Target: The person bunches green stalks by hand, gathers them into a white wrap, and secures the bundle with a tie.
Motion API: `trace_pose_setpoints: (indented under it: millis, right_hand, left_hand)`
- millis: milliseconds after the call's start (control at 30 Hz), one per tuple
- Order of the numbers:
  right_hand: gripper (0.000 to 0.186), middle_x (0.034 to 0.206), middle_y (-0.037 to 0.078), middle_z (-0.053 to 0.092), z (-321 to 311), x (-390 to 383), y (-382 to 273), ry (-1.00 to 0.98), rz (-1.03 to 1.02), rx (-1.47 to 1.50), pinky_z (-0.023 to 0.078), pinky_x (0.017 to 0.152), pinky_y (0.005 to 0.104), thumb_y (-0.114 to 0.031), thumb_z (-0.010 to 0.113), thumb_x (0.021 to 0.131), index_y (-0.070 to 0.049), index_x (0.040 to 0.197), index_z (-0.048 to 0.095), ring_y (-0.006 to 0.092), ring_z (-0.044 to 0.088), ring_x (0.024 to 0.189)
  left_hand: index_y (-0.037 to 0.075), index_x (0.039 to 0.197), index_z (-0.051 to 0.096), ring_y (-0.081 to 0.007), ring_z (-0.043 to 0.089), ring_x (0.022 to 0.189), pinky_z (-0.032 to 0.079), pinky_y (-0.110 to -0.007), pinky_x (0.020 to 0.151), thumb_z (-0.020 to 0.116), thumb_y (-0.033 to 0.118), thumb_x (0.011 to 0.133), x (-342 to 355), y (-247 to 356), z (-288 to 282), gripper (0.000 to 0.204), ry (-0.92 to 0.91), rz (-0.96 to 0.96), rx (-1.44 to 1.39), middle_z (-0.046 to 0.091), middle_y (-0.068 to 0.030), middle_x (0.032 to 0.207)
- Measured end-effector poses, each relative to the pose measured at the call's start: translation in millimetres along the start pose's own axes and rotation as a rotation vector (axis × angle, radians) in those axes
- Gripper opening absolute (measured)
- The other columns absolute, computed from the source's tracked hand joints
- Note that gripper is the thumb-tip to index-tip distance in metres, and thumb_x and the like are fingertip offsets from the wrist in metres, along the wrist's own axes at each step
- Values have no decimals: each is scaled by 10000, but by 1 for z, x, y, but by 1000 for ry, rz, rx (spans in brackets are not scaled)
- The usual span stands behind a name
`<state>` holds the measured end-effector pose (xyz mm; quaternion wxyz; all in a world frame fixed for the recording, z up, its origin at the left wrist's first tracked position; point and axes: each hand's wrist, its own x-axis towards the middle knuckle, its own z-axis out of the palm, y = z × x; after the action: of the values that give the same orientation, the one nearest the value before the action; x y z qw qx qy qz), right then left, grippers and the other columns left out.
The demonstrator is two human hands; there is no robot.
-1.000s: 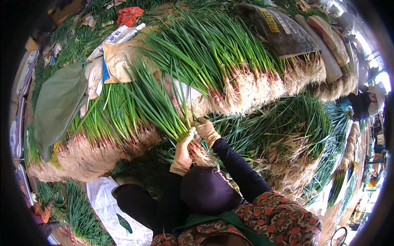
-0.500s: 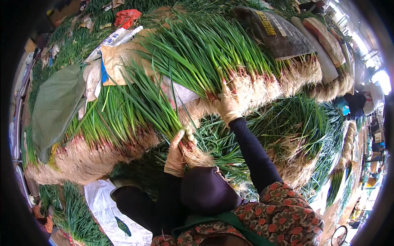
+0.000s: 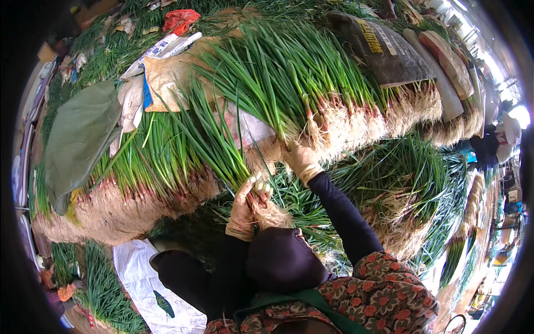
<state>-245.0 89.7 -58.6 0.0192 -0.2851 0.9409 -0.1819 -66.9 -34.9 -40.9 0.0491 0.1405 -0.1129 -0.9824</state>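
My left hand, in a pale glove, is closed around a bunch of spring onions. Their green leaves point up and left, and the pale roots hang out below the fist. Higher and to the right, my gloved right hand is pinched on the lower ends of a few spring onions; its fingertips are partly hidden. These stalks lean at the left end of a long row of spring onions, whose reddish bases and tangled roots face me.
Another row of spring onions lies at left, partly under a green cloth. Printed dark sacking covers stalks at upper right. A loose heap of greens lies at right, and a white sheet at lower left.
My right hand has shifted slightly left and down from the row, with stalks between its fingers. My left hand keeps its hold on the bunch and has barely moved.
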Motion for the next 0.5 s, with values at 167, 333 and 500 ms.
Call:
trace_pose_setpoints:
  millis: [167, 333, 500]
  right_hand:
    - [318, 570, 108, 563, -35, -77, -40, -138, -287, -31, 424, 407, 435, -295, 576, 808, -99, 1055, 530, 303, 572, 457]
    - [370, 1038, 122, 626, -25, -64, 15, -409, -294, 338, 502, 745, 328, -224, 561, 814, -128, 1171, 549, 265, 618, 909]
    - [263, 757, 78, 628, -34, -42, -33, -143, 35, 792, 476, 603, 269, -242, 565, 883, -15, 1010, 602, 159, 584, 659]
  left_hand:
    - [-19, 1201, 508, -155, 558, 658, 489, -279, 719, 475, 223, 916, 4, -8, 27, 375, 205, -55, 384, 606, -88, 838]
    - [1, 1023, 598, -139, 540, 616, 466, -255, 590, 520, 251, 895, 4, -11, 25, 292, 303, -86, 430, 561, -53, 709]
    - [46, 798, 590, -134, 525, 584, 441, -256, 541, 561, 250, 875, -2, -8, 35, 220, 369, -60, 445, 551, -42, 674]
